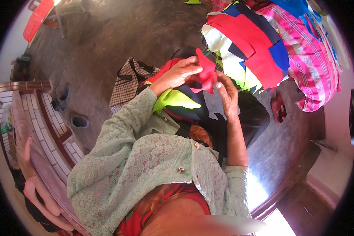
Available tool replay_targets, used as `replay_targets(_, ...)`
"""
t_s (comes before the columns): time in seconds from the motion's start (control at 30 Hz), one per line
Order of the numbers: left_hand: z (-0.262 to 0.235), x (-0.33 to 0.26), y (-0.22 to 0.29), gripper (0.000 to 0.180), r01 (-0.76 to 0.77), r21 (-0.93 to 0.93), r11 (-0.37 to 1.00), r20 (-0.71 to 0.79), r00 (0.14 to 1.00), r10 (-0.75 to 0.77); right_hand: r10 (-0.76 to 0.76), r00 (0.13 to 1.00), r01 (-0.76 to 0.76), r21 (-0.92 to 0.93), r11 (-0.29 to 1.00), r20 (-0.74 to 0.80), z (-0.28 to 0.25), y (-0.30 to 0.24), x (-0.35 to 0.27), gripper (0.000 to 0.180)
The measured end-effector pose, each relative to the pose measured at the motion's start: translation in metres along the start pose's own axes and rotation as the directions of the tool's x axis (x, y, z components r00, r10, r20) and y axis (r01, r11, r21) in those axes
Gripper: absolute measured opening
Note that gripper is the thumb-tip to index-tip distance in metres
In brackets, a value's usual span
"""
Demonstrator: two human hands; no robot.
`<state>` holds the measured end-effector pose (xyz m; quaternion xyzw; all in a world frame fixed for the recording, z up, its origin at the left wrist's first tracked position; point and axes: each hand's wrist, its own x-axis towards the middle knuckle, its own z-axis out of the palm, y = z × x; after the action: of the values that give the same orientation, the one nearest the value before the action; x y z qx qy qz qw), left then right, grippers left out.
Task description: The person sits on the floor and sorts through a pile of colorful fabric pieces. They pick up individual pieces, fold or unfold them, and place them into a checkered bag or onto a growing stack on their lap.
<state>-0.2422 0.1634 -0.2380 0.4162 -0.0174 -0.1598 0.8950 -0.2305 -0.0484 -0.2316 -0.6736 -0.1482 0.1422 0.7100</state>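
My left hand point(179, 72) and my right hand point(227, 91) both grip a small red scrap of cloth point(205, 74), held up in front of me. The left fingers pinch its upper left edge, the right fingers hold its lower right edge. Under my hands, more scraps lie bunched on my lap: a lime-green piece point(175, 100), red pieces and dark navy cloth point(247, 114). My sleeves are pale green lace.
A heap of cut cloth pieces point(246, 47) in red, blue, white and yellow lies ahead on the dark floor point(118, 35), beside a pink checked bundle point(314, 67). A checked bag point(126, 84) sits at left. A red plastic chair point(37, 17) stands far left; sandals point(61, 98) lie near a tiled ledge.
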Motion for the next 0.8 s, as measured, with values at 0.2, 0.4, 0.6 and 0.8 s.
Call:
replay_targets(0.2, 0.002, 0.001, -0.007, 0.012, -0.041, 0.375, 0.926, 0.043, 0.999, 0.027, 0.154, 0.988, -0.152, 0.136, 0.979, -0.008, 0.013, 0.009, 0.007, 0.036)
replay_targets(0.4, 0.000, 0.001, -0.005, 0.013, -0.039, 0.492, 0.870, 0.065, 0.998, 0.008, 0.237, 0.971, -0.157, 0.751, 0.641, 0.000, 0.028, 0.029, 0.005, 0.024)
replay_targets(0.6, 0.006, -0.004, 0.006, 0.015, 0.031, 0.451, 0.892, 0.013, 0.999, -0.041, 0.173, 0.984, -0.064, 0.807, 0.587, -0.048, 0.009, 0.028, 0.002, 0.036)
replay_targets(0.8, -0.008, 0.002, -0.005, 0.011, 0.007, 0.271, 0.963, 0.088, 0.996, -0.032, 0.120, 0.968, 0.106, 0.790, 0.604, -0.222, -0.027, 0.002, 0.003, 0.037)
